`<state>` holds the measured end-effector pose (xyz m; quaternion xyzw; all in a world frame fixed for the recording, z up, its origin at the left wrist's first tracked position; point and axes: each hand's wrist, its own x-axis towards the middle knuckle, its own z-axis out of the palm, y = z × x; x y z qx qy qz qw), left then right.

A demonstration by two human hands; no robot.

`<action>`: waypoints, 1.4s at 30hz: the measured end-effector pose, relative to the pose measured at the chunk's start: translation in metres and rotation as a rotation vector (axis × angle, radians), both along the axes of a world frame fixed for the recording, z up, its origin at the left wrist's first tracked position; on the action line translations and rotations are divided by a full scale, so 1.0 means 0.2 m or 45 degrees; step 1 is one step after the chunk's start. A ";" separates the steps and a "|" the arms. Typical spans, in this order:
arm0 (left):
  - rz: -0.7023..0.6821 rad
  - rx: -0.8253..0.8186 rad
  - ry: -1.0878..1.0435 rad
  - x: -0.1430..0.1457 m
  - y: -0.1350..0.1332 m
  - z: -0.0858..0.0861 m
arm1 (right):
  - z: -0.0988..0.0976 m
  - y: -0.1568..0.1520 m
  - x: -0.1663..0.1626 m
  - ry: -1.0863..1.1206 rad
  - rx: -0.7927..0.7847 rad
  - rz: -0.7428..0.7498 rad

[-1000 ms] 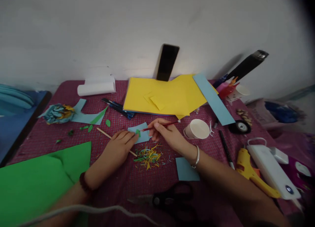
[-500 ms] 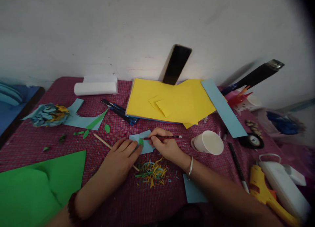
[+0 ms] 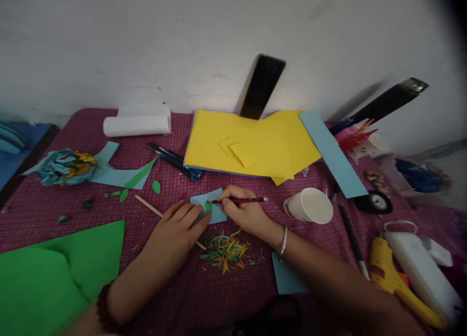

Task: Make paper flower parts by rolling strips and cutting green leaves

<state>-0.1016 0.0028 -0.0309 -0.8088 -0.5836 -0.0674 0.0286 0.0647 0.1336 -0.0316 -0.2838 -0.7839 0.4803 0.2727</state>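
Note:
My right hand (image 3: 246, 213) is closed around a dark red pencil (image 3: 243, 200), its tip at a small green paper leaf (image 3: 208, 206). That leaf lies on a small light blue paper piece (image 3: 219, 217). My left hand (image 3: 177, 229) lies flat, its fingertips over the blue piece's left side and its palm across a thin wooden stick (image 3: 149, 205). Just below the blue piece is a heap of yellow, green and blue paper shreds (image 3: 228, 251). Another cut green leaf (image 3: 156, 186) sits beyond my left hand.
Yellow sheets (image 3: 270, 146) lie at the back below a leaning phone (image 3: 263, 85). A paper cup (image 3: 314, 205) stands right of my right hand. Further right are a yellow glue gun (image 3: 386, 273) and a black marker (image 3: 352, 238). Green sheets (image 3: 91, 253), a box cutter (image 3: 173, 161) and crumpled paper (image 3: 65, 167) are left.
The view has shifted slightly, so the table's back part sits higher in the picture. Both hands keep nearly the same place, and the pencil tip stays at the green leaf.

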 end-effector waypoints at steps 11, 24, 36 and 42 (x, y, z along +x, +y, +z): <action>0.010 -0.020 -0.035 -0.01 -0.01 -0.01 | 0.00 0.00 0.01 -0.015 -0.022 0.034; -0.016 -0.050 -0.130 -0.01 0.00 -0.01 | 0.00 0.01 0.02 0.052 -0.023 0.129; -0.013 -0.041 -0.111 -0.02 0.00 -0.02 | 0.01 0.00 0.02 0.063 -0.114 -0.027; 0.064 -0.062 -0.117 -0.01 0.00 -0.01 | 0.00 0.00 0.02 0.059 -0.089 -0.001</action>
